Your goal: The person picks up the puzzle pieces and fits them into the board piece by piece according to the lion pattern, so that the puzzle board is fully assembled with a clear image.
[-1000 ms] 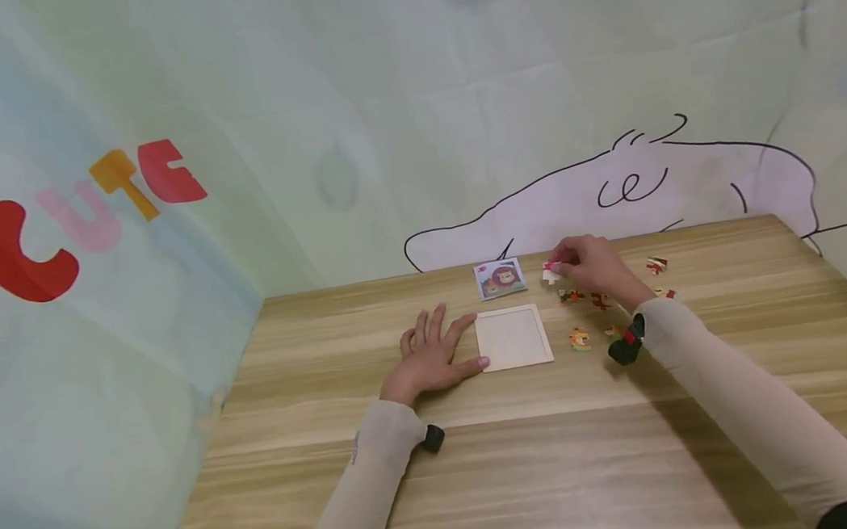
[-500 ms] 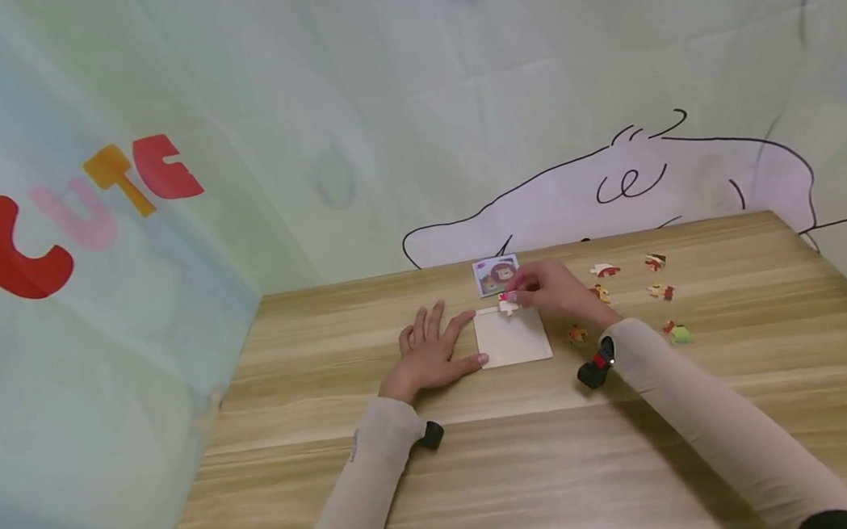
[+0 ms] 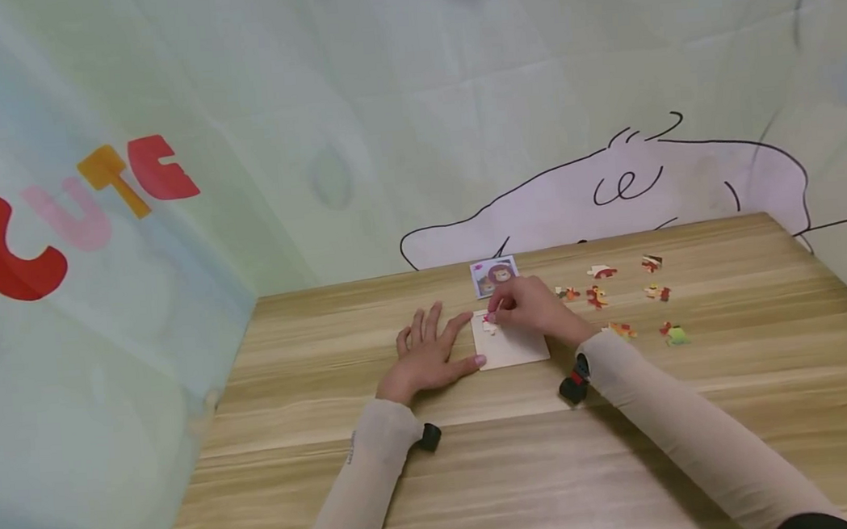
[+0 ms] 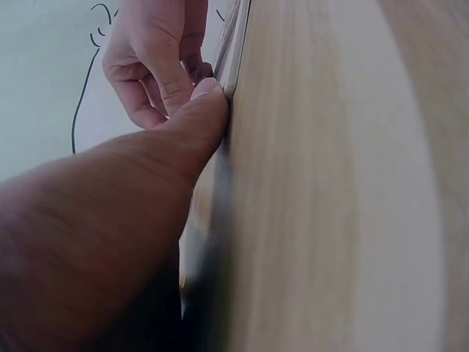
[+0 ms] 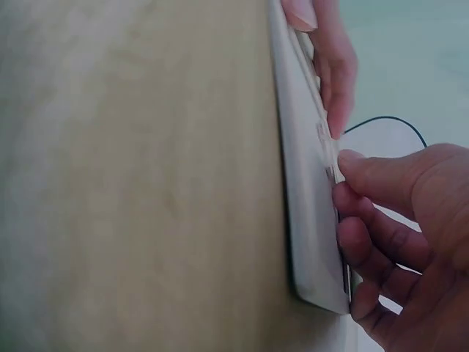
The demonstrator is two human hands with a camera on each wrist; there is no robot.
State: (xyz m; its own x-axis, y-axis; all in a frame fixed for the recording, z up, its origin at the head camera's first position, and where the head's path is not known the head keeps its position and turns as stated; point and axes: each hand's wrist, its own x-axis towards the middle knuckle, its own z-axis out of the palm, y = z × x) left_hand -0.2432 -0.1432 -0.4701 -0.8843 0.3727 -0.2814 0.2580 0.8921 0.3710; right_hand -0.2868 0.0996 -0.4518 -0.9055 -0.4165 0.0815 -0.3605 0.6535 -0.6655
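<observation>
A pale square puzzle tray (image 3: 516, 354) lies flat on the table. My left hand (image 3: 425, 363) rests at its left side with fingers spread, the thumb on the near left corner and the forefinger by the far left one. Between thumb and fingertips, my right hand (image 3: 531, 310) pinches a pink-and-white puzzle piece (image 3: 489, 328) at the tray's far left corner. Whether the piece lies fully flat there is hard to tell. In the right wrist view, the tray (image 5: 304, 213) appears edge-on, with the right hand's fingertips at its surface.
Behind the tray lies a picture card (image 3: 493, 278) with a lion on it. Several loose pieces are spread to the right, among them a green one (image 3: 676, 335) and a red-and-white one (image 3: 602, 271). A printed cloth wall (image 3: 335, 246) borders the wooden table (image 3: 311, 336).
My right hand has carried the pink-and-white piece leftward from beside the picture card, then down to the tray's far left corner. The left hand has stayed at the tray's left side.
</observation>
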